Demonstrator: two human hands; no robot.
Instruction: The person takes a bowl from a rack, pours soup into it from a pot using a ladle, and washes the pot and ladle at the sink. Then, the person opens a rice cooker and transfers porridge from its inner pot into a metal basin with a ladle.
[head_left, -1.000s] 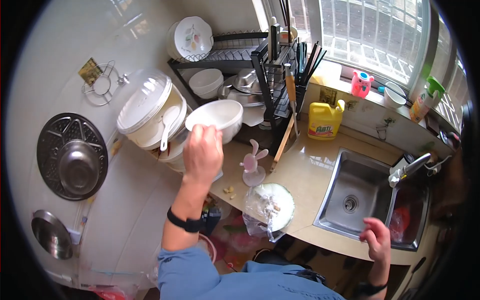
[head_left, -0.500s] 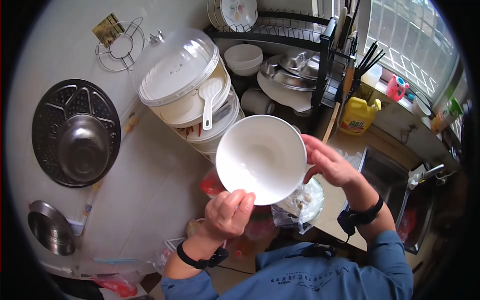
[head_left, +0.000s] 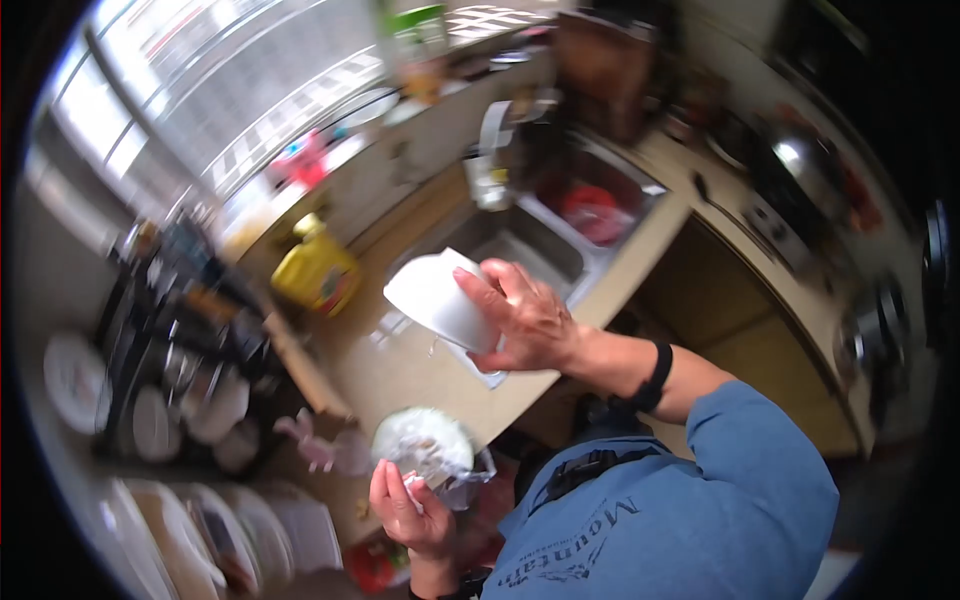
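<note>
A white bowl [head_left: 440, 300] is tilted on its side over the counter by the sink. My right hand [head_left: 520, 315] is closed on it, with the fingers around its wall and base. Lower down, my left hand [head_left: 410, 510] is raised with the fingers loosely bent and apart from the thumb; I make out nothing held in it. Just beyond its fingertips sits a round dish [head_left: 425, 440] with clear plastic on it, its contents blurred.
A double sink [head_left: 530, 240] is set into the counter, with a red item [head_left: 595, 210] in its far basin. A yellow detergent bottle [head_left: 315, 270] stands near the window. A dish rack [head_left: 130, 350] and stacked containers [head_left: 210, 540] are at left. A pot [head_left: 795, 155] stands far right.
My view has swung right toward the sink. The bowl, held in both hands before, is now in my right hand alone and tipped over. My left hand has let go.
</note>
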